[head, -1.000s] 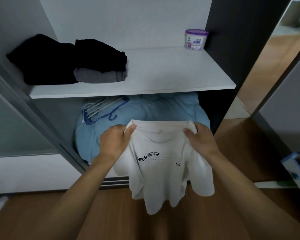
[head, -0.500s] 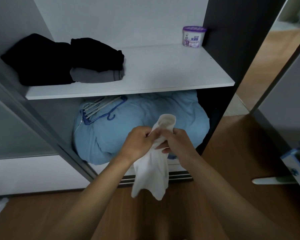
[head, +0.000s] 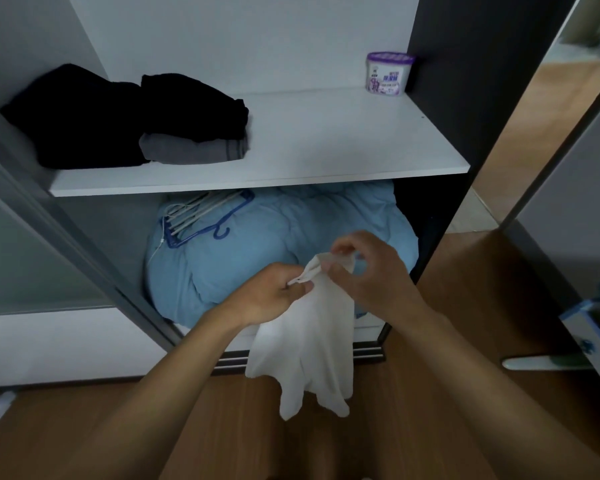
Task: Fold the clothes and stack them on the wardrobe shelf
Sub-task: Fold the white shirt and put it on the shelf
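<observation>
A white T-shirt [head: 309, 337] hangs folded in half lengthwise in front of the open wardrobe. My left hand [head: 274, 296] pinches its top edge, both shoulders gathered together. My right hand [head: 368, 271] hovers just right of that edge, thumb and fingers pinching the collar part of the cloth. Above them runs the white wardrobe shelf [head: 326, 147]. On the shelf's left side lie folded clothes: a black pile [head: 73, 116], and a black garment [head: 194, 105] on top of a grey one [head: 191, 150].
A purple-lidded tub [head: 387, 74] stands at the shelf's back right. Below the shelf a blue duvet [head: 291, 233] fills the compartment, with hangers [head: 198, 220] lying on it. A sliding door frame [head: 84, 244] slants at the left. Wooden floor lies below; a blue box [head: 596, 330] sits at the right edge.
One second ago both hands held the shirt spread by its shoulders. They came together, folding it in half; now the left hand holds the joined edge and the right has shifted its grip.
</observation>
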Demonstrator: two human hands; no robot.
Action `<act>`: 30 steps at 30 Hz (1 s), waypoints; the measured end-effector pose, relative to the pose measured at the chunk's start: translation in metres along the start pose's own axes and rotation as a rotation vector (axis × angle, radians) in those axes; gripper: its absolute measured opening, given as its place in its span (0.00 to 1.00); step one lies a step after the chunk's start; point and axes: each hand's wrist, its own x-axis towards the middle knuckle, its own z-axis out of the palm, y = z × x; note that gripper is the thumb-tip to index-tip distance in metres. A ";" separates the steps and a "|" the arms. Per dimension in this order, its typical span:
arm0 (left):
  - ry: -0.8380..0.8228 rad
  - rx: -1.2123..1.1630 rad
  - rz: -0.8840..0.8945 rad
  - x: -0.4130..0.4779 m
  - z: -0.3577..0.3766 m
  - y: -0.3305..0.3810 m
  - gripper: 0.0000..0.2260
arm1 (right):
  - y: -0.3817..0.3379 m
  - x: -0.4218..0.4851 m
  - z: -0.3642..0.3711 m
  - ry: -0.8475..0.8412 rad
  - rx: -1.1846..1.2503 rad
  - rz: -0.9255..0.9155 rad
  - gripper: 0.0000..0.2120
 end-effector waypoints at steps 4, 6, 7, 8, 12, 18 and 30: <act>-0.038 0.045 0.088 -0.003 -0.003 0.010 0.13 | -0.001 0.006 -0.004 -0.333 0.102 -0.045 0.14; -0.019 0.052 0.114 -0.004 -0.004 0.013 0.13 | -0.002 0.007 -0.001 -0.365 0.110 -0.057 0.10; 0.003 0.064 0.126 -0.005 -0.004 0.014 0.13 | -0.002 0.007 0.000 -0.343 0.114 -0.092 0.09; 0.032 0.077 0.138 -0.006 -0.005 0.015 0.12 | -0.003 0.007 0.001 -0.304 0.120 -0.124 0.08; 0.181 0.027 0.112 -0.015 -0.011 0.003 0.12 | -0.004 0.004 0.007 -0.168 0.146 -0.112 0.08; 0.371 0.135 0.062 -0.041 0.004 -0.025 0.14 | -0.008 0.005 0.010 -0.219 0.124 -0.021 0.04; 0.375 0.239 0.167 -0.040 0.012 -0.038 0.07 | -0.020 0.006 0.012 -0.364 -0.292 -0.079 0.07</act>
